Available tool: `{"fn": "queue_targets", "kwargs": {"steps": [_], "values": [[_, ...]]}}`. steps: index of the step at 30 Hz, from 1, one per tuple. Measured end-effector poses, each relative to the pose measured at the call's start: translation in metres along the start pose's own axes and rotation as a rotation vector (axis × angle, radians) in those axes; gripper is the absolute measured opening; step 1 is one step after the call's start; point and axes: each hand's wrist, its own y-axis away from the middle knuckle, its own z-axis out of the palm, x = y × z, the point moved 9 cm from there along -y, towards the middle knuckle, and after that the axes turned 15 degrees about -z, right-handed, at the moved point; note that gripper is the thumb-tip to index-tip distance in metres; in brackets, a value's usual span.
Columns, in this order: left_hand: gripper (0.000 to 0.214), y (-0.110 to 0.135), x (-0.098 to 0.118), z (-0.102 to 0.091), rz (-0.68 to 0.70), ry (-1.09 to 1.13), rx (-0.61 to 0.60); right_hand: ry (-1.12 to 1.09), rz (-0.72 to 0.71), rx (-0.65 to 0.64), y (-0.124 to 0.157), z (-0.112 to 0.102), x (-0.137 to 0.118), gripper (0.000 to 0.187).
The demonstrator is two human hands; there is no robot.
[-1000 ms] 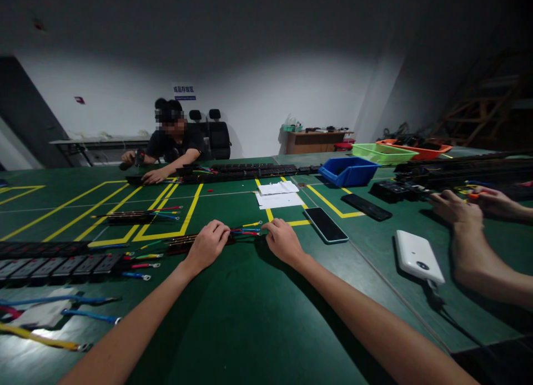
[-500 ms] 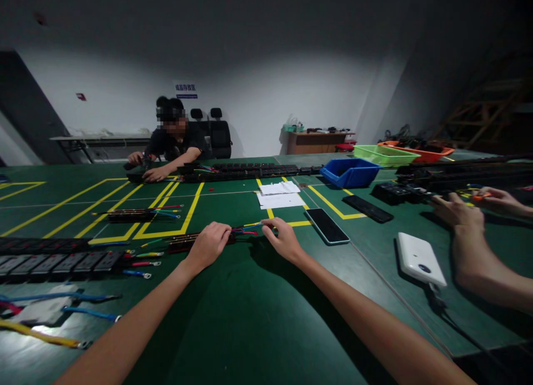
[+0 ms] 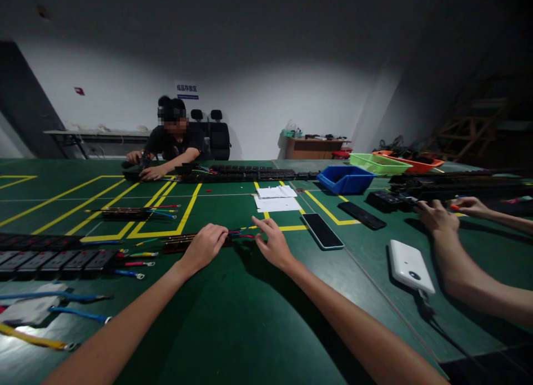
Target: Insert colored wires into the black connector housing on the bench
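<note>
My left hand (image 3: 205, 246) is closed over the right end of a dark strip (image 3: 179, 242) lying on the green table (image 3: 233, 313). Red, blue and yellow wires (image 3: 245, 232) stick out of that end toward my right hand (image 3: 270, 242). My right hand pinches at these wires with thumb and forefinger, the other fingers raised. What exactly the fingertips hold is too small to see.
A black phone (image 3: 321, 231) and papers (image 3: 275, 198) lie beyond my right hand. A white device (image 3: 411, 266), a blue bin (image 3: 345, 179) and a co-worker's hands (image 3: 435, 216) are at right. Socket strips (image 3: 54, 261) and loose wires (image 3: 79, 314) lie at left. A seated person (image 3: 169, 141) works opposite.
My right hand has lifted slightly and shifted left along the wires, its fingers now raised in a pinch. My left hand stays on the strip. The view has drifted a little.
</note>
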Motion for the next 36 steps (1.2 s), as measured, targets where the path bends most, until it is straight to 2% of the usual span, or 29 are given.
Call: {"fn": "queue_targets", "kwargs": {"steps": [4, 7, 11, 14, 27, 36], "values": [[0.029, 0.001, 0.001, -0.001, -0.008, -0.004, -0.009, 0.117, 0.090, 0.075, 0.007, -0.018, 0.016, 0.036], [0.029, 0.001, 0.001, -0.001, -0.016, -0.013, -0.019, 0.156, 0.064, 0.081, 0.009, -0.026, 0.016, 0.032], [0.029, 0.001, 0.000, 0.001, -0.009, -0.023, -0.020, 0.236, -0.022, -0.032, 0.008, -0.017, 0.007, 0.034], [0.029, 0.001, -0.001, 0.002, -0.009, -0.020, -0.009, 0.265, -0.028, -0.091, 0.008, -0.008, 0.006, 0.034], [0.028, 0.000, -0.002, 0.003, -0.020, -0.015, -0.026, 0.257, 0.011, -0.132, 0.010, -0.004, 0.012, 0.030], [0.026, 0.000, -0.002, 0.005, -0.021, -0.025, -0.048, 0.285, 0.033, -0.097, 0.008, -0.011, 0.005, 0.038]]}}
